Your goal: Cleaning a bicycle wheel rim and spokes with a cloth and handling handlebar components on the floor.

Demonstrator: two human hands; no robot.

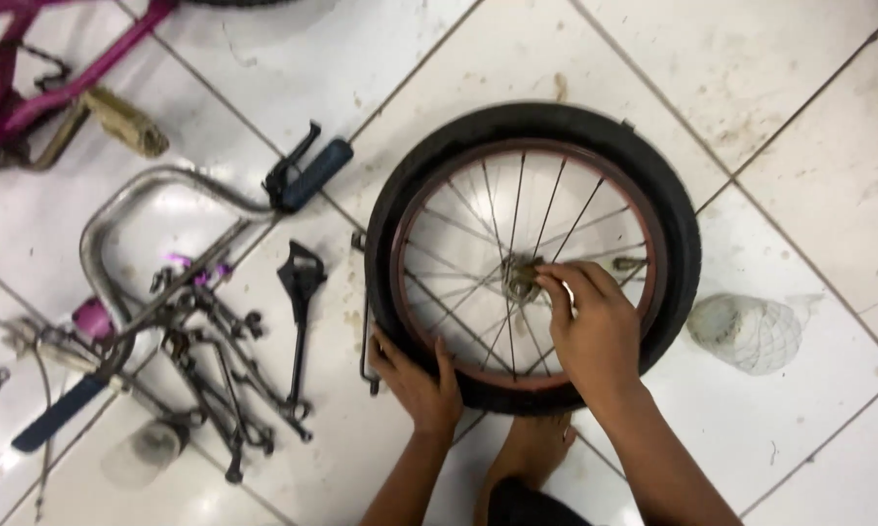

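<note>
Two hands worked a small bicycle wheel (532, 258) lying flat on the white tiled floor (809, 117). The left hand (415, 382) gripped the near tyre edge; the right hand's (595, 326) fingers (556, 290) pinched at the hub (522, 276). Steadying the rim firmly would likely help the hub work. The tyre was black, the rim reddish, the spokes thin and intact.

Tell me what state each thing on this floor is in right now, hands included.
Bicycle wheel: lying flat on the tiled floor, tyre on.
Left hand: gripping the tyre's near edge.
Right hand: fingertips on the hub.
Handlebar: detached, lying flat.
Loose tools: scattered.
Pink bicycle frame: lying at the corner.
Mesh bag: crumpled beside the wheel.
</note>
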